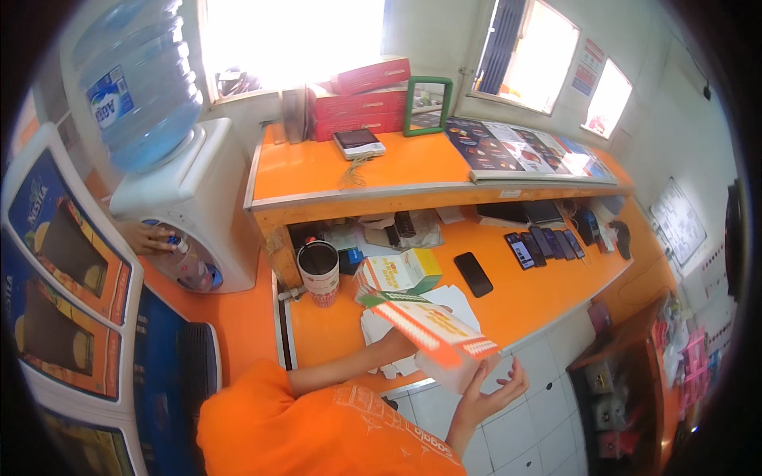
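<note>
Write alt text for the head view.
A person in an orange shirt holds a white, orange and green carton at the edge of an orange counter, left hand mostly hidden behind it, open right hand at its right end. The counter bears a cup, another carton and phones. At left, another person's hand holds a bottle by a water dispenser.

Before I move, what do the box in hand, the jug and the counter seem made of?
Box: likely thin printed cardboard, smooth, with flat panels and folded edges. Jug: probably glossy plastic; ribbed, bluish, see-through. Counter: smooth, even orange, perhaps laminate or painted wood; the look leaves it open.
</note>
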`<state>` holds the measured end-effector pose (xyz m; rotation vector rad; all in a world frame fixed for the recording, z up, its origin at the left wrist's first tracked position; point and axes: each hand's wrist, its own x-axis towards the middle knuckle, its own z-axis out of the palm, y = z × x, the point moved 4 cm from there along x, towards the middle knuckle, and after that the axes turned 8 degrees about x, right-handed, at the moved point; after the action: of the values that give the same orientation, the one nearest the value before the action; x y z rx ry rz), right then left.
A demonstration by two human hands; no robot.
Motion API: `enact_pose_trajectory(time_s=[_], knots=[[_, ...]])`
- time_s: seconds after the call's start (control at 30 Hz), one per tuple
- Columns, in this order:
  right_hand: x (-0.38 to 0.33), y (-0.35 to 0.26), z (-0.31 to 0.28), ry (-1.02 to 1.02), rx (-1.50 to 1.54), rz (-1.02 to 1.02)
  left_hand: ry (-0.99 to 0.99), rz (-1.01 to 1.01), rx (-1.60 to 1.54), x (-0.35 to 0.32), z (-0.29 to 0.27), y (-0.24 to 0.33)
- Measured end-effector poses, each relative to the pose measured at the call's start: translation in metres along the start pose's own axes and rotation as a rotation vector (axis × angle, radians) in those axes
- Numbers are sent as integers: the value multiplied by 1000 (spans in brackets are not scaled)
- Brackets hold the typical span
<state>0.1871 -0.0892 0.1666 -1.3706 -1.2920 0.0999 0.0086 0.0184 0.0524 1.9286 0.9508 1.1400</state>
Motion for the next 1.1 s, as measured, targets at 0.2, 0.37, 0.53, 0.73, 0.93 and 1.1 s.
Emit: enact_pose_trajectory(time_s=[0.2, 0.37, 0.53, 0.73, 0.93, 1.1], knots=[[15, -1, -1, 77, 45, -3, -569, -508, 212, 1, -27, 83], [4, -12, 10, -132, -93, -453, -162, -487, -584, -4, -12, 117], [-12, -14, 27, -189, -36, -520, 32, -445, -703, 9, -9, 84], [-8, -10, 22, -121, 83, -203, 128, -273, -277, -3, -18, 98], [-7, -1, 30, -96, 392, 224, 387, 12, 222, -17, -30, 131], [-6, -1, 34, -160, 476, 258, 399, 43, 233, -19, -25, 133]])
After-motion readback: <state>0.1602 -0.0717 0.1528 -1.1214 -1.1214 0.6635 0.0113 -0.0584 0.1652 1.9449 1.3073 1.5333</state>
